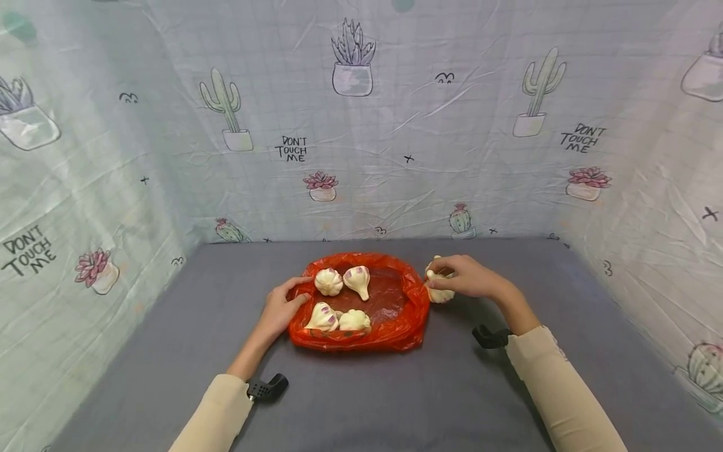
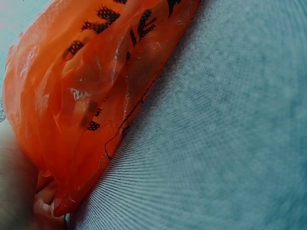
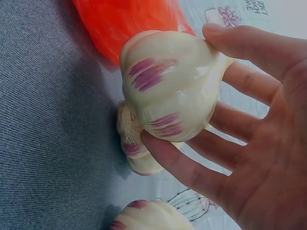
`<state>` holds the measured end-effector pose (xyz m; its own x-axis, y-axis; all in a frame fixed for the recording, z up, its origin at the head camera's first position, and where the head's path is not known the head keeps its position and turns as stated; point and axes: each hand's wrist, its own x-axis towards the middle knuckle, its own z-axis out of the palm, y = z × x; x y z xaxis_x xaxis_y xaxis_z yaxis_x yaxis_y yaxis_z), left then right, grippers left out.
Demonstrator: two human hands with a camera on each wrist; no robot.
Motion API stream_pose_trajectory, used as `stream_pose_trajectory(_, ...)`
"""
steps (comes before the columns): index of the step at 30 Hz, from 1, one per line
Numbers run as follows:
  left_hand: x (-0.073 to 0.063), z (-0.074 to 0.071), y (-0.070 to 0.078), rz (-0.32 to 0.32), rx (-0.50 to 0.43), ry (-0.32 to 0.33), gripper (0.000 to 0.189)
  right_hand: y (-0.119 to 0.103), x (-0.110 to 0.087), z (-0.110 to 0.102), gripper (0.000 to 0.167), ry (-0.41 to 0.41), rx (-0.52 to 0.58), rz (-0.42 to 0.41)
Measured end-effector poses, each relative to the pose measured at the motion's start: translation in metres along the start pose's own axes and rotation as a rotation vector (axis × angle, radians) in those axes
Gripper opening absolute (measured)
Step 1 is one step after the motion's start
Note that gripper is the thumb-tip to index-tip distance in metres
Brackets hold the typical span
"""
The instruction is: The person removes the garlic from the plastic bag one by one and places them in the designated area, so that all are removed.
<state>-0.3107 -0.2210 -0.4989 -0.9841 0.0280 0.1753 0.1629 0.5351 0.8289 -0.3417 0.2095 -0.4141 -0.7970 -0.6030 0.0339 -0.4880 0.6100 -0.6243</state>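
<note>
A red plastic bag (image 1: 390, 342) lies with its mouth spread and rim folded down. Several garlic bulbs (image 1: 356, 280), cream with purple streaks, sit inside it along the left and front. My left hand (image 1: 280, 306) grips the bag's left rim; the left wrist view shows fingers (image 2: 47, 194) partly hidden by the plastic. At the bag's right side, my right hand (image 1: 471, 276) holds another garlic bulb (image 3: 168, 86) between thumb and fingers. Beyond that bulb in the right wrist view are a second garlic bulb (image 3: 139, 155) and a third bulb (image 3: 151, 218), cut off by the frame's lower edge.
The grey cloth-covered table (image 1: 452, 389) runs back to a pale curtain (image 1: 384, 125) printed with potted cacti, which also hangs along both sides. A black wrist strap (image 1: 268, 387) is on the left arm and another strap (image 1: 490, 337) on the right.
</note>
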Motion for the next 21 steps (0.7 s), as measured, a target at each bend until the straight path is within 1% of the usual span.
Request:
stream_pose_trajectory(3,-0.001,0.0,0.001,-0.004,0.002,0.003,0.037,0.001,-0.001,-0.001,0.022,0.02,-0.009,-0.006)
stream_pose_trajectory(6,-0.001,0.001,0.001,-0.006,0.007,0.008,0.038,0.004,-0.002,-0.003,0.023,0.04,-0.015,-0.014)
stream_pose_trajectory(9,-0.001,0.001,0.0,-0.008,0.012,0.01,0.038,0.007,-0.004,-0.003,0.029,0.047,-0.017,-0.01)
stream_pose_trajectory(14,-0.001,0.002,0.0,-0.008,0.019,0.014,0.038,0.011,-0.006,-0.007,0.037,0.055,-0.014,0.022)
stream_pose_trajectory(21,-0.002,0.0,0.0,-0.002,0.017,0.014,0.038,0.011,-0.015,-0.02,0.026,0.106,-0.008,0.041)
